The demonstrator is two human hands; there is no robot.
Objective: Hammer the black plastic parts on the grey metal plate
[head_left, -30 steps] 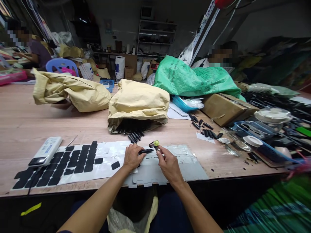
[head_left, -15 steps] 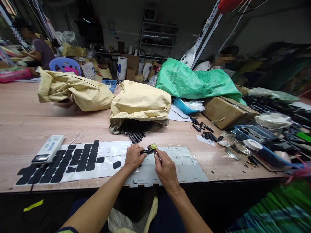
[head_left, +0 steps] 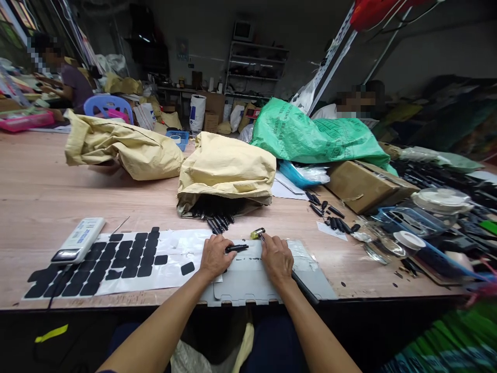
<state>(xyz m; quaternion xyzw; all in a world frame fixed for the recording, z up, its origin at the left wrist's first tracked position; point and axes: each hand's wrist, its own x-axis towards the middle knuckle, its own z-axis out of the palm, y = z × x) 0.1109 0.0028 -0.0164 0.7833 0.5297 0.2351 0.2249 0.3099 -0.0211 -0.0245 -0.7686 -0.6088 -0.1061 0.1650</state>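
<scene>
My left hand (head_left: 216, 255) is closed on a slim black part (head_left: 237, 248), which points right over the grey board (head_left: 248, 285). My right hand (head_left: 277, 258) grips a small hammer with a yellow-and-metal head (head_left: 258, 233); its black handle (head_left: 305, 288) sticks out behind the wrist toward the table edge. The hammer head and the black part are apart. Several similar black parts (head_left: 220, 223) lie at the mouth of the beige bag (head_left: 229, 166), just beyond my left hand.
Left of the board, a white sheet (head_left: 171, 264) carries black stickers under a white device (head_left: 79, 241). Farther back are another beige bag (head_left: 128, 147), a green sack (head_left: 310, 137) and a cardboard box (head_left: 367, 186). A person (head_left: 73, 83) sits at the far left.
The hammer head has moved up and right, away from the black part, and its handle now shows behind my right wrist. My right hand has turned palm down. The view has shifted slightly.
</scene>
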